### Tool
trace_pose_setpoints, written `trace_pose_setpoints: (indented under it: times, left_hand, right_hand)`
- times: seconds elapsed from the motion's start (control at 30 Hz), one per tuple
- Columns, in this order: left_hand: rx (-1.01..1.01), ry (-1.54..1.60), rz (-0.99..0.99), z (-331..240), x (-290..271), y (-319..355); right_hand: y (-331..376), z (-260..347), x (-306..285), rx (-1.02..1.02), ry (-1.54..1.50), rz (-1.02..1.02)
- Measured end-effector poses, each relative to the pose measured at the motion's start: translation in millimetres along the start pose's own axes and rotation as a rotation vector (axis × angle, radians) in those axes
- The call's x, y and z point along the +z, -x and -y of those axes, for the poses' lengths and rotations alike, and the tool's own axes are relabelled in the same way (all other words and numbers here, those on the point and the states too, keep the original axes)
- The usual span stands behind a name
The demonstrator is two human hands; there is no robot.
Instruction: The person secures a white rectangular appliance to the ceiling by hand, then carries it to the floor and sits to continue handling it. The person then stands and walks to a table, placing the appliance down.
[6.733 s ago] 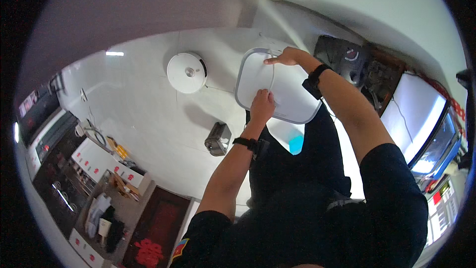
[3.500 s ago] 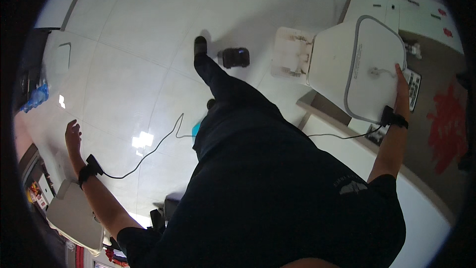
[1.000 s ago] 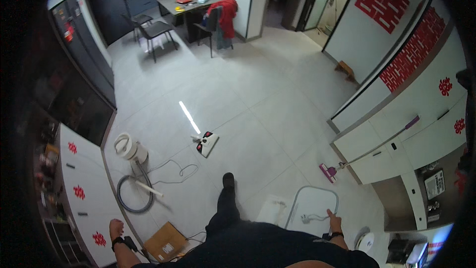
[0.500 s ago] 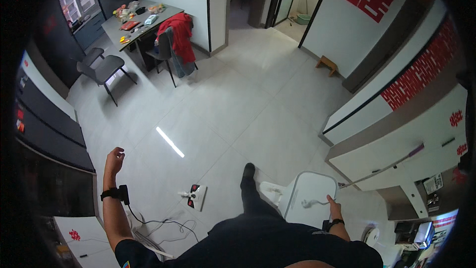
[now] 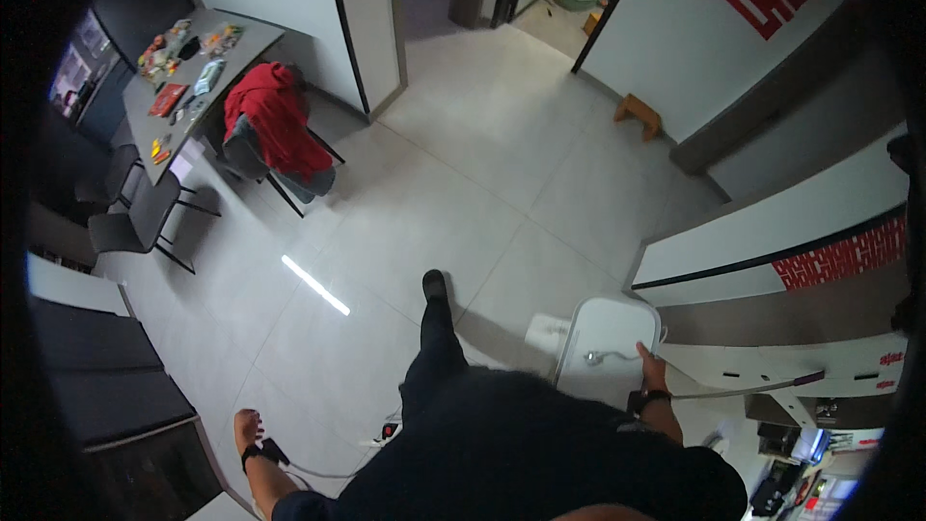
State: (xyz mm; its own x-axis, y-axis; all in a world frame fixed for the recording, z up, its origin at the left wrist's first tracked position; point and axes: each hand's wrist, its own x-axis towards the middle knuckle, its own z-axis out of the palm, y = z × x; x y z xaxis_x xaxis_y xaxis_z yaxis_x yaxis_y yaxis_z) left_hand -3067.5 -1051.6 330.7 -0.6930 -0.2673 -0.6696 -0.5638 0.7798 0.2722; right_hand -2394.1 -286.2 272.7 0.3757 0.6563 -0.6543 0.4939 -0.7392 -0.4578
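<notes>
Left hand [image 5: 248, 427] lowered, right hand [image 5: 654, 372] holding one appliance [image 5: 610, 326]

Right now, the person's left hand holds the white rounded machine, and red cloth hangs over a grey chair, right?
No: the head view shows the right hand holding the white rounded machine. The red cloth does hang over the grey chair.

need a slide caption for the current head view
Right hand holding a white rounded panel by its edge, left hand free, wooden stool beyond.
</notes>
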Motion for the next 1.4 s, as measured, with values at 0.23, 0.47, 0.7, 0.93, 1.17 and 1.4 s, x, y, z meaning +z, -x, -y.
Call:
trace_pose_setpoints:
  times: [0.23, 0.47, 0.7, 0.93, 1.17, 1.4]
  left_hand:
    - [0.607, -0.509, 0.044, -396, 84, -141]
    - [1.038, -0.291, 0.177, -776, 196, -127]
    - [0.673, -0.658, 0.292, -853, 268, -201]
    - [0.192, -0.516, 1.020, -958, 396, -164]
    - [0.225, -0.173, 1.081, -1148, 475, -139]
    - [0.357, -0.651, 1.086, -1343, 529, -180]
  right_hand:
    - [-47, 161, 92, -0.185, 0.001, -0.092]
    - [-128, 407, 194, 0.042, 0.040, -0.100]
    - [-213, 605, 321, -0.093, 0.014, 0.138]
    - [-297, 759, 418, -0.133, 0.277, -0.047]
    - [-346, 901, 487, -0.177, 0.275, -0.023]
    - [-425, 1088, 550, -0.146, 0.231, -0.007]
